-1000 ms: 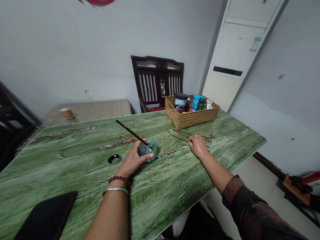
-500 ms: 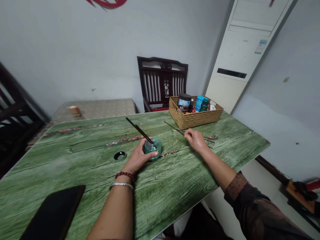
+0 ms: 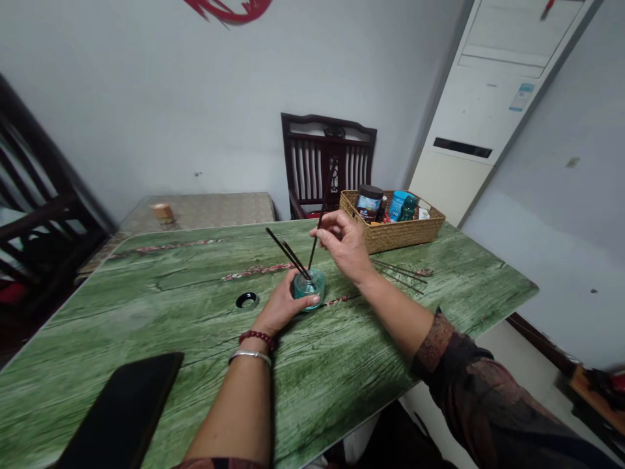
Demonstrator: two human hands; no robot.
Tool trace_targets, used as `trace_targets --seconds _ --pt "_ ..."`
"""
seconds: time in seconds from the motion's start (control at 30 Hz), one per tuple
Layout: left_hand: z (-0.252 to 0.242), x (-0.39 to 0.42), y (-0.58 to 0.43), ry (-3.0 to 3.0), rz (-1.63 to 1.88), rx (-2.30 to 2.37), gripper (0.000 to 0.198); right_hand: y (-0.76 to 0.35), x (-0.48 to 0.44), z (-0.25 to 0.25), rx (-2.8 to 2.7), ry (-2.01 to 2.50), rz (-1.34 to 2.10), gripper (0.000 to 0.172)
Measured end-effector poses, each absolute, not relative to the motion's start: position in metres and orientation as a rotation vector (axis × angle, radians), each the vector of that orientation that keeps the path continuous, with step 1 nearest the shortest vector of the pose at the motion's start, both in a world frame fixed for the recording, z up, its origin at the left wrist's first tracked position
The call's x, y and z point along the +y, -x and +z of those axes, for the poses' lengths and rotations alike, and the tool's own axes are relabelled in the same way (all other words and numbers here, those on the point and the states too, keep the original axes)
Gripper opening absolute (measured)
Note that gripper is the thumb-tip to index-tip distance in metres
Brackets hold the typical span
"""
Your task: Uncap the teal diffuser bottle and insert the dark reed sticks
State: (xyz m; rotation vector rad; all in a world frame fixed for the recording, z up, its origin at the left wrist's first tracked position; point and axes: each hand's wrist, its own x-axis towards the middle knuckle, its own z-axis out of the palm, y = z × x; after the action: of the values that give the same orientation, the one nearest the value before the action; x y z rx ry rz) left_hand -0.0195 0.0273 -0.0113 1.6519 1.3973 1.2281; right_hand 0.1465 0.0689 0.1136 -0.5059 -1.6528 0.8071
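A small teal glass jar (image 3: 310, 287) stands on the green wood-grain table (image 3: 195, 326). My left hand (image 3: 283, 307) is wrapped round its near side. Dark reed sticks (image 3: 287, 252) lean out of the jar to the left. My right hand (image 3: 344, 244) hovers just above and right of the jar, pinching another dark stick (image 3: 317, 229) whose lower end is at the jar's mouth. More loose sticks (image 3: 400, 270) lie on the table to the right.
A black ring-shaped cap (image 3: 247, 300) lies left of the jar. A wicker basket (image 3: 395, 234) with bottles stands at the far right. A black phone (image 3: 122, 417) lies near the front left. A dark wooden chair (image 3: 327, 163) and a white air conditioner (image 3: 483, 104) stand behind.
My right hand picked a stick from the loose pile on the right, lifted it and brought it left over the jar. A second stick now leans in the jar. The left hand stayed put.
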Motion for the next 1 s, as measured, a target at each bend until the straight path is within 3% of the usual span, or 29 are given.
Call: trace_targets --seconds 0.3,0.4,0.47,0.57,0.77,1.0 --pt "-0.011 0.027 0.021 -1.710 1.212 1.406 0.078 -0.135 0.079 0.071 -1.815 0.689 0.753 0.007" --pt "-0.009 0.027 0.020 -1.696 1.207 1.419 0.078 -0.142 0.080 0.066 -1.870 0.745 0.745 0.013" --pt "-0.008 0.026 0.019 -1.674 1.189 1.445 0.079 -0.160 0.084 0.063 -1.882 0.799 0.667 0.019" --pt "-0.009 0.027 0.020 -1.653 1.166 1.462 0.079 -0.213 0.094 0.051 -1.827 0.956 0.442 0.015" --pt "-0.010 0.029 0.021 -1.653 1.152 1.469 0.080 -0.326 0.114 -0.005 -1.705 1.393 0.022 0.020" --pt "-0.006 0.027 0.022 -1.676 1.118 1.542 0.081 -0.327 0.111 -0.026 -2.048 1.684 -0.116 0.027"
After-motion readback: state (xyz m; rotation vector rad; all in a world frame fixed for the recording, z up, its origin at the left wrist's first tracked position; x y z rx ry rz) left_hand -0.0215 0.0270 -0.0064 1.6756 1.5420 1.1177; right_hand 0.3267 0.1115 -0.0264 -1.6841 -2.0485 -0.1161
